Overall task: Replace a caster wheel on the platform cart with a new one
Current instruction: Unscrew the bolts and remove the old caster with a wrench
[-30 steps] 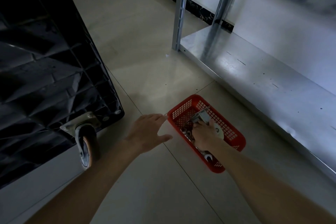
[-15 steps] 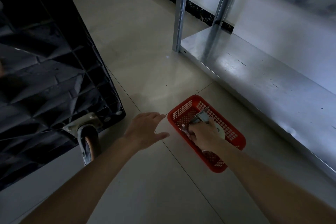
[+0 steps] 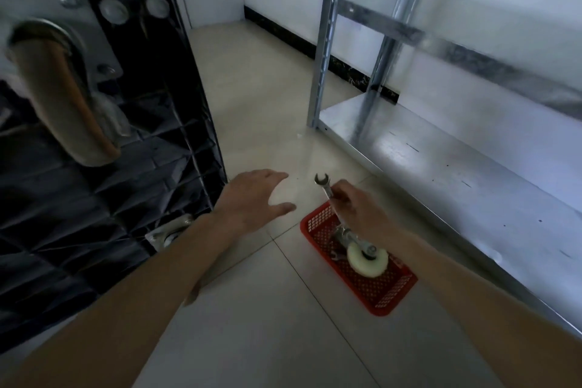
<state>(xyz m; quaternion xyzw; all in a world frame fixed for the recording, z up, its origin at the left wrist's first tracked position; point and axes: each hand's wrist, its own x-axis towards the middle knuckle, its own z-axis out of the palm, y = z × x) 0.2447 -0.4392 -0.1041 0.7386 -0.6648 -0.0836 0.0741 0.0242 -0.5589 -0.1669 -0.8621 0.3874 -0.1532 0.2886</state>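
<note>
The black platform cart (image 3: 104, 198) stands tipped on its side at the left, underside toward me. A worn caster wheel (image 3: 63, 94) on a metal plate is bolted near its top. A second caster (image 3: 170, 230) shows at the cart's lower corner, partly behind my left forearm. My right hand (image 3: 359, 208) grips a silver open-end wrench (image 3: 324, 186) just above a red basket (image 3: 387, 296). In the basket lies a new white caster wheel (image 3: 367, 257) beside another small wrench. My left hand (image 3: 252, 198) hovers over the floor with fingers spread, holding nothing.
A metal shelving rack (image 3: 441, 167) runs along the right, its upright post (image 3: 324, 41) near the basket. Pale floor tiles (image 3: 267, 324) spread around the basket and toward me. A white wall with a dark skirting closes the far side.
My right hand has lifted the wrench out of the basket, uncovering the white wheel. The view has tilted upward, bringing the cart's upper caster into sight.
</note>
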